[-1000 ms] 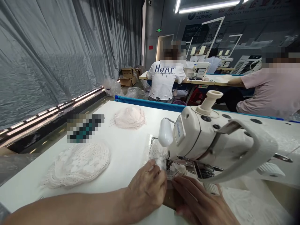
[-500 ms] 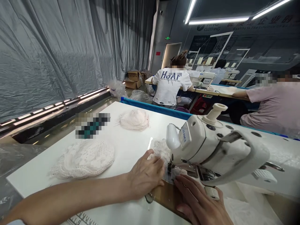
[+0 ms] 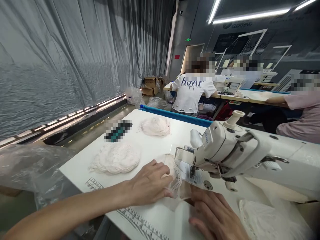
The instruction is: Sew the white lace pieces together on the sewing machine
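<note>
My left hand [image 3: 150,181] lies on a small piece of white lace [image 3: 175,180] on the white table [image 3: 160,146], fingers bent down onto the cloth just left of the sewing machine's needle. My right hand [image 3: 215,216] rests flat, fingers stretched, on the near edge of the same lace and a thin brown piece under it. The cream sewing machine [image 3: 240,153] stands to the right, its presser foot [image 3: 192,173] right beyond my fingertips.
Two heaps of white lace pieces lie on the table: one nearer [image 3: 116,158], one farther [image 3: 156,126]. More lace [image 3: 262,220] lies under the machine arm. A printed ruler [image 3: 140,223] runs along the table's front edge. Clear plastic [image 3: 30,166] hangs at left. Other people sit at tables behind.
The view has swung left and pulled back. Both hands stay on the lace at the needle; the lace now shows more towards me, in front of the foot.
</note>
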Available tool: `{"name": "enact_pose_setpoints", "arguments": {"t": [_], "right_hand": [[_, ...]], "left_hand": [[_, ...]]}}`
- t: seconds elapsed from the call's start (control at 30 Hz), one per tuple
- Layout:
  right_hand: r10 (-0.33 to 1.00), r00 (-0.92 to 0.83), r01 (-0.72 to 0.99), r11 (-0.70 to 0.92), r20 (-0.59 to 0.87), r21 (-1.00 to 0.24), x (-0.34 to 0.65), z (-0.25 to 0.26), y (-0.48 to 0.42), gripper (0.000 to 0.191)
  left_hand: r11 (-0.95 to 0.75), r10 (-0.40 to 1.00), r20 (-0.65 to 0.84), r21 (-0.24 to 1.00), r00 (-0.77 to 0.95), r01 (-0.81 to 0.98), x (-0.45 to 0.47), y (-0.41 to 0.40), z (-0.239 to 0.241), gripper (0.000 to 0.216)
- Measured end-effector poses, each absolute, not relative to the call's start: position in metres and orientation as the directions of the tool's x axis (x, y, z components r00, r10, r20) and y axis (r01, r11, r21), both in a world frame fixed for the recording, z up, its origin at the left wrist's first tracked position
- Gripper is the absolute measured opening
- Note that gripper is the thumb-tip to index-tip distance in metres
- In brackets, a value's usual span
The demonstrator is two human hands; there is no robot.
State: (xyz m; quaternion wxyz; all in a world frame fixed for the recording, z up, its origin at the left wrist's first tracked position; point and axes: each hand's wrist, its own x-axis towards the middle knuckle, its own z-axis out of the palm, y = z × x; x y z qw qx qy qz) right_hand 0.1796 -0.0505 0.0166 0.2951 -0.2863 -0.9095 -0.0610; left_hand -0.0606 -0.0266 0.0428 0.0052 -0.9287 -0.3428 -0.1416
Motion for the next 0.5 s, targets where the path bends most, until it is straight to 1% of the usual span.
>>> {"name": "enact_pose_setpoints", "arguments": {"t": [0.03,0.13,0.17,0.2,0.23,0.27,0.33,0.37,0.4,0.43,0.47,0.5], "right_hand": [[0.482,-0.669,0.566,0.824,0.566,-0.032,0.175,0.016,-0.054,0.032],[0.443,-0.718,0.557,0.828,0.537,0.063,0.160,0.003,-0.068,0.082],[0.412,-0.748,0.530,0.843,0.520,0.094,0.154,-0.003,-0.076,0.092],[0.395,-0.769,0.508,0.855,0.503,0.106,0.148,-0.010,-0.085,0.094],[0.403,-0.764,0.512,0.854,0.504,0.095,0.142,-0.016,-0.095,0.087],[0.435,-0.734,0.541,0.838,0.522,0.063,0.136,-0.020,-0.106,0.073],[0.532,-0.647,0.605,0.794,0.546,-0.056,0.127,-0.022,-0.128,0.039],[0.571,-0.608,0.614,0.779,0.551,-0.130,0.124,-0.020,-0.138,0.033],[0.596,-0.595,0.595,0.777,0.539,-0.204,0.122,-0.016,-0.147,0.033],[0.618,-0.603,0.556,0.779,0.505,-0.289,0.123,-0.010,-0.155,0.032],[0.651,-0.619,0.518,0.759,0.439,-0.396,0.124,-0.004,-0.161,0.029],[0.702,-0.627,0.498,0.695,0.339,-0.519,0.127,0.003,-0.167,0.024]], "left_hand": [[-0.771,0.628,0.270,0.087,0.730,0.631,-0.066,-0.032,0.043,0.035],[-0.771,0.635,0.204,0.100,0.745,0.629,-0.076,-0.060,0.035,0.066],[-0.762,0.646,0.188,0.093,0.740,0.641,-0.077,-0.074,0.030,0.077],[-0.751,0.656,0.189,0.070,0.730,0.657,-0.078,-0.088,0.025,0.086],[-0.742,0.661,0.203,0.031,0.723,0.670,-0.078,-0.103,0.020,0.088],[-0.734,0.656,0.237,-0.020,0.716,0.679,-0.077,-0.117,0.016,0.080],[-0.740,0.596,0.357,-0.104,0.719,0.665,-0.077,-0.140,0.010,0.045],[-0.755,0.557,0.416,-0.108,0.719,0.647,-0.077,-0.149,0.009,0.027],[-0.779,0.529,0.460,-0.069,0.713,0.623,-0.078,-0.156,0.009,0.016],[-0.807,0.527,0.476,0.021,0.704,0.590,-0.079,-0.162,0.012,0.015],[-0.815,0.563,0.452,0.162,0.692,0.557,-0.080,-0.167,0.015,0.018],[-0.773,0.634,0.382,0.336,0.672,0.538,-0.082,-0.171,0.020,0.019]]}}
